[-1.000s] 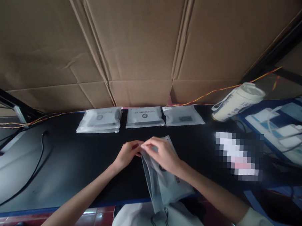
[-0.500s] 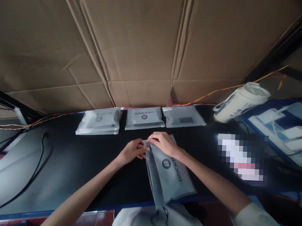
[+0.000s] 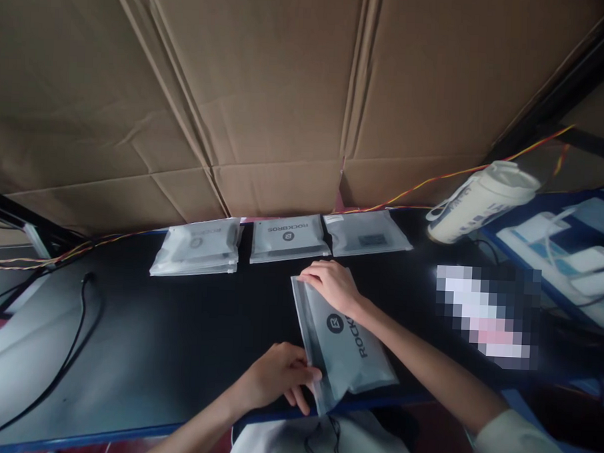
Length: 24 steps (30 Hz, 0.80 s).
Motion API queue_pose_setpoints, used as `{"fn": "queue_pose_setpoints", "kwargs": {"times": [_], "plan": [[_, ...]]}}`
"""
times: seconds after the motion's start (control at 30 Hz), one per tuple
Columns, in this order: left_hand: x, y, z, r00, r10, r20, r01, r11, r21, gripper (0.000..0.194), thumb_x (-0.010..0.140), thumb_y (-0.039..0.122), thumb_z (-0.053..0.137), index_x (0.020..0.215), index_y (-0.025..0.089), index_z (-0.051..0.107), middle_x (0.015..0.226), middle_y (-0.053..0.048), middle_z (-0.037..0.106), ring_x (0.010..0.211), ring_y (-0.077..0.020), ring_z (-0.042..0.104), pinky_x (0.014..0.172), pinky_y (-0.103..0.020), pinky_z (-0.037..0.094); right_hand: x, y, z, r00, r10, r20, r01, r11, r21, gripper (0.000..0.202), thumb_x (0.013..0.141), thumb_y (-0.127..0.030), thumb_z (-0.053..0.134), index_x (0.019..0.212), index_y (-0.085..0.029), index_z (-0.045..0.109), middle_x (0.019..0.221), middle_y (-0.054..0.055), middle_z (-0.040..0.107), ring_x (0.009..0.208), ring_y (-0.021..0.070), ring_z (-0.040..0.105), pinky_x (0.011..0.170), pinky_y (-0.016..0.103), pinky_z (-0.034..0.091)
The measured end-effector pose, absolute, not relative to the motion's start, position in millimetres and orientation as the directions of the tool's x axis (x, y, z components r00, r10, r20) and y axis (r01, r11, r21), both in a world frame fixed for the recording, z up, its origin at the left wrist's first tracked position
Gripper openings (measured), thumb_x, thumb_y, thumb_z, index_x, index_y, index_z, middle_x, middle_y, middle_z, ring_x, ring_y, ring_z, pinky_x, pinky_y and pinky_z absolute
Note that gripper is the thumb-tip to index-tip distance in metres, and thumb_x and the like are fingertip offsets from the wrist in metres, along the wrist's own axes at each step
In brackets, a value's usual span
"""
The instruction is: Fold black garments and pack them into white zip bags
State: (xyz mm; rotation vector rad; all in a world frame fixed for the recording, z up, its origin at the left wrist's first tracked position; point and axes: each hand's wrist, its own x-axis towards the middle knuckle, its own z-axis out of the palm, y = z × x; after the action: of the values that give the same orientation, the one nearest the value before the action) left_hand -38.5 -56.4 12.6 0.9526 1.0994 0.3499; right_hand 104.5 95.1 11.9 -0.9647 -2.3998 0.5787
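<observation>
A frosted plastic zip bag (image 3: 359, 356) printed ROCKBROS lies at a slant near the table's front edge, its zip edge facing left. At the near end of that edge, my left hand (image 3: 281, 376) pinches the zip between thumb and fingers; a slider there is too small to make out. My right hand (image 3: 332, 284) grips the bag's far end, its fingers bent over the top corner and hiding it. Part of the print is covered by the right wrist.
Along the back lie a stack of similar bags (image 3: 195, 248), a single-looking bag (image 3: 289, 239) and another bag (image 3: 366, 234). A white tumbler (image 3: 483, 202) stands at the right, beside a blurred-out item (image 3: 485, 318). A black cable (image 3: 80, 324) curves across the left side.
My left hand has slid along the zip edge from the far corner to the near end. The zip edge now looks flatter. My right hand has stayed at the far end.
</observation>
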Motion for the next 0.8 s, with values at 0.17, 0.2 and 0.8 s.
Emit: {"fn": "queue_pose_setpoints", "kwargs": {"times": [0.17,0.2,0.8], "plan": [[-36,-69,20,0.413,0.654,-0.634,0.156,0.635,0.756,0.034,0.077,0.046,0.063,0.072,0.012,0.060,0.078,-0.007,0.072,0.056,-0.0145,0.068,0.047,-0.019,0.042,100,89,12,-0.657,0.702,0.276,0.516,0.685,-0.513,0.017,0.089,-0.027,0.059,0.080,-0.022,0.072,0.081,-0.001,0.072,0.078,0.0140,0.063,0.072,0.026,0.036],[-35,-71,21,0.404,0.654,-0.640,0.148,0.644,0.751,0.035,0.076,0.047,0.064,0.071,0.012,0.060,0.076,-0.007,0.071,0.056,-0.0150,0.068,0.046,-0.019,0.041,99,89,13,-0.660,0.698,0.276,0.517,0.689,-0.508,0.017,0.089,-0.028,0.059,0.080,-0.022,0.072,0.081,-0.001,0.072,0.077,0.0140,0.063,0.072,0.026,0.036],[-20,-94,11,0.434,0.596,-0.676,0.146,0.693,0.706,0.038,0.078,0.050,0.061,0.081,0.012,0.066,0.080,-0.010,0.075,0.051,-0.0132,0.066,0.047,-0.020,0.044,106,81,13,-0.635,0.725,0.267,0.596,0.679,-0.428,0.023,0.092,-0.032,0.052,0.095,-0.019,0.070,0.099,0.007,0.069,0.094,0.0195,0.062,0.085,0.033,0.042]]}}
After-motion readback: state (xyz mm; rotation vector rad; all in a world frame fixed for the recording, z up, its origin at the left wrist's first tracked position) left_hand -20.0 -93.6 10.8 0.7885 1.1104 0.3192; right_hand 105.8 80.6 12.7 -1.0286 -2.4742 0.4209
